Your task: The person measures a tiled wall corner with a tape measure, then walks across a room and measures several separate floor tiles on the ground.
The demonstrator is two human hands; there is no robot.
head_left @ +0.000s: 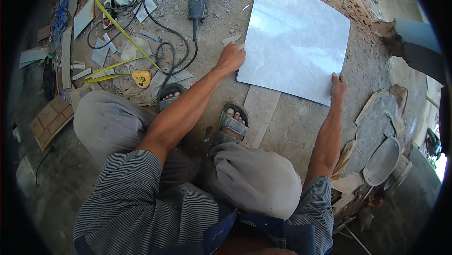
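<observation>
A large glossy pale grey tile [296, 38] lies in front of me, its surface reflecting light. My left hand [231, 57] grips its left edge, fingers curled at the rim. Near the tile's lower right corner, my right hand [339, 86] holds the right edge, thumb and fingers around it. Both hands are closed on the tile; the fingertips beneath it are hidden. Under the tile's near edge runs a flat plank-like strip [262, 113] that reaches back toward my sandalled foot [234, 121].
A red and black power tool [199, 0] with a black cord [181, 38] lies beyond my left hand. An extended yellow tape measure [141, 79] and tile scraps [100, 56] are at left. A grey oval basin [381, 161] and a block-like ledge [418, 38] stand at right.
</observation>
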